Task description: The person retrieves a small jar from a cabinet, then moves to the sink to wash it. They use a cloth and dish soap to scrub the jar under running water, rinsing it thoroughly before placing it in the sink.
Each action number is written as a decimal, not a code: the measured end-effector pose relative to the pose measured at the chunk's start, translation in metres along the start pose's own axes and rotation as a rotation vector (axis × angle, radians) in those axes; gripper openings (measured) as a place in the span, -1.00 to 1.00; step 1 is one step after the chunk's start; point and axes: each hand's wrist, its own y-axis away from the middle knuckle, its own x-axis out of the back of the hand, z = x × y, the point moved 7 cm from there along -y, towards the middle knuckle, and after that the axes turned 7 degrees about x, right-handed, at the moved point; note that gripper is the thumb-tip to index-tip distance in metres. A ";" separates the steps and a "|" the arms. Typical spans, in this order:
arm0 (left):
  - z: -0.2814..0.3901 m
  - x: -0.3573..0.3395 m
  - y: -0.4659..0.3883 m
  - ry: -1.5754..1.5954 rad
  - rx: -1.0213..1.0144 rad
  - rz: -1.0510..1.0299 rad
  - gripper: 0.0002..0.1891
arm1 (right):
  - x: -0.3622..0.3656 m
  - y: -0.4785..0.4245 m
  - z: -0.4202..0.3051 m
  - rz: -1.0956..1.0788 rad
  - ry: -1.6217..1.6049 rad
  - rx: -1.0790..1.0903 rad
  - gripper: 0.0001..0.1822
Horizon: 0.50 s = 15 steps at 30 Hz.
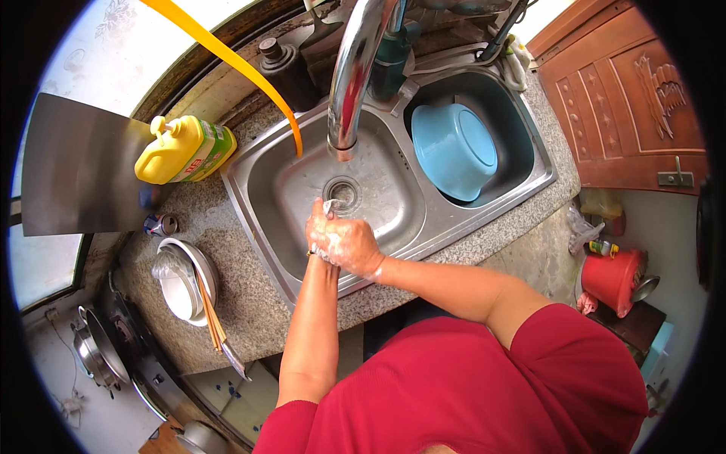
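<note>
My left hand is over the near part of the left steel sink basin, wet with white lather; a thin band circles its wrist. Across its back and wrist lies my right hand, also lathered, its fingers wrapped round it. Most of the left fingers are hidden, so their pose is unclear. Just beyond the fingertips is the round drain. Above the basin hangs a chrome faucet; no stream of water shows. An orange hose ends over the basin's far left part.
A tilted blue plastic basin occupies the right sink bowl. To the left on the granite counter stand a yellow detergent jug, a drink can and stacked white bowls with chopsticks. A red bucket stands at right.
</note>
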 end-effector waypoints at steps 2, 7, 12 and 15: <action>-0.005 -0.014 0.005 0.055 -0.054 0.184 -0.68 | -0.001 0.005 0.024 -0.011 0.211 -0.002 -0.68; -0.008 -0.074 0.029 -0.141 -0.141 0.434 -0.75 | 0.035 -0.022 0.091 0.051 0.358 -0.396 -0.62; 0.003 0.031 -0.009 -0.121 -0.193 0.164 -0.70 | 0.002 -0.009 -0.034 -0.019 0.069 -0.051 -0.68; -0.016 -0.061 0.015 0.073 -0.057 0.244 -0.75 | 0.014 -0.013 0.078 0.030 0.255 -0.246 -0.73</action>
